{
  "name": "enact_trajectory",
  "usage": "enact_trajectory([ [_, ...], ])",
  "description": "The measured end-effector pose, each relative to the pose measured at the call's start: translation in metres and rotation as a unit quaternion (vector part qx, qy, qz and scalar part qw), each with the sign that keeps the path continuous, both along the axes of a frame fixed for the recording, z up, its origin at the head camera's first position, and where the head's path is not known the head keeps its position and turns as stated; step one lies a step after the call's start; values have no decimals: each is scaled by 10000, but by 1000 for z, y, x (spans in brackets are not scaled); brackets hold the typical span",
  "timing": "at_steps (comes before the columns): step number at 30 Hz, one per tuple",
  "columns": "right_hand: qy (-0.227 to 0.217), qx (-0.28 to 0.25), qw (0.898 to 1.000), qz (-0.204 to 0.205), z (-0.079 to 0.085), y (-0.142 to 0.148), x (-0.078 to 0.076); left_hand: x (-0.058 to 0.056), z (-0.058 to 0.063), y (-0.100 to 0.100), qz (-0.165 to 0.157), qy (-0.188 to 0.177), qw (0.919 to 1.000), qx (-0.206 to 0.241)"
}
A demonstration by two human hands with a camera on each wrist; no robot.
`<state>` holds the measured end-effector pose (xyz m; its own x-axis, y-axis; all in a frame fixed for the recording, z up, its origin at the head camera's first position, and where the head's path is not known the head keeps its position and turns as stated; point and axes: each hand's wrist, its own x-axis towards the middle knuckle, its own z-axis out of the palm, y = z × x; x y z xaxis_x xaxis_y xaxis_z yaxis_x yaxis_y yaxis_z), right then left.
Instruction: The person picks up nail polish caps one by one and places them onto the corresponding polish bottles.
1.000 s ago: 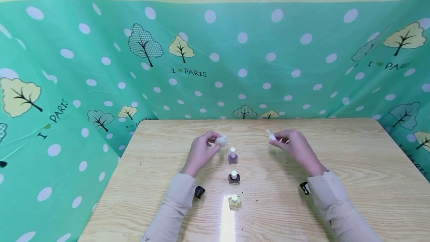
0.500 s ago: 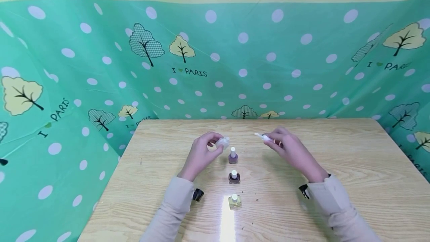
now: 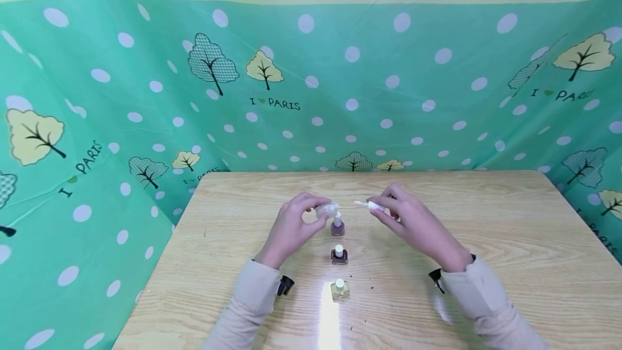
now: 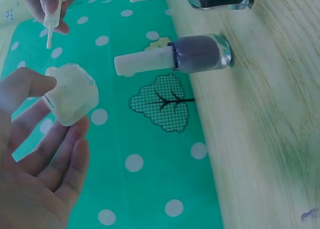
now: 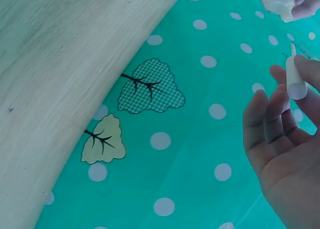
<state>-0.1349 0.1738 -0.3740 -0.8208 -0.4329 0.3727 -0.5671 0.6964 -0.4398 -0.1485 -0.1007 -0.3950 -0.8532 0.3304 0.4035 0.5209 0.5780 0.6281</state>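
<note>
My left hand [image 3: 297,226] pinches an uncapped bottle of white nail polish [image 4: 74,95] between thumb and fingers, tipped sideways above the table with its neck toward the right. In my right hand [image 3: 405,220] is the white brush cap [image 5: 296,79], pinched between thumb and fingers, its brush [image 3: 360,203] pointing left at the bottle's neck. A short gap separates brush and bottle. Just below the held bottle stands a purple nail polish bottle [image 3: 337,228], capped in white and upright; the held bottle overlaps its cap top in the head view.
A dark nail polish bottle [image 3: 339,256] and a pale yellow one [image 3: 339,290] stand in line nearer the front of the wooden table [image 3: 525,242]. A green dotted cloth [image 3: 272,139] hangs behind the table. Black wrist cameras show by both cuffs.
My right hand has moved left with the brush cap, turning the brush to point left toward the bottle. The left hand has shifted slightly right and tilted the white bottle.
</note>
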Motion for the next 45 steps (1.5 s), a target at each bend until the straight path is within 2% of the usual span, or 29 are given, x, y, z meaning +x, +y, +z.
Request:
enact_trajectory([
  [3, 237, 126, 9995, 148, 0, -3, 2, 3, 3, 2, -33, 70, 9999, -84],
  [7, 317, 190, 9990, 249, 1, -6, 5, 6, 6, 5, -96, 209, 9996, -187],
  [18, 120, 289, 9988, 377, 4, -13, 7, 11, 11, 6, -198, 488, 9981, -332],
  [29, 82, 369, 9983, 447, 6, -17, 7, 12, 12, 7, -308, 931, 9939, -506],
  [40, 229, 378, 9974, 575, 6, -21, 6, 13, 12, 11, -429, 1100, 9913, -575],
  [45, 237, 456, 9970, 581, 7, -24, 5, 14, 13, 12, -444, 1047, 9902, -807],
])
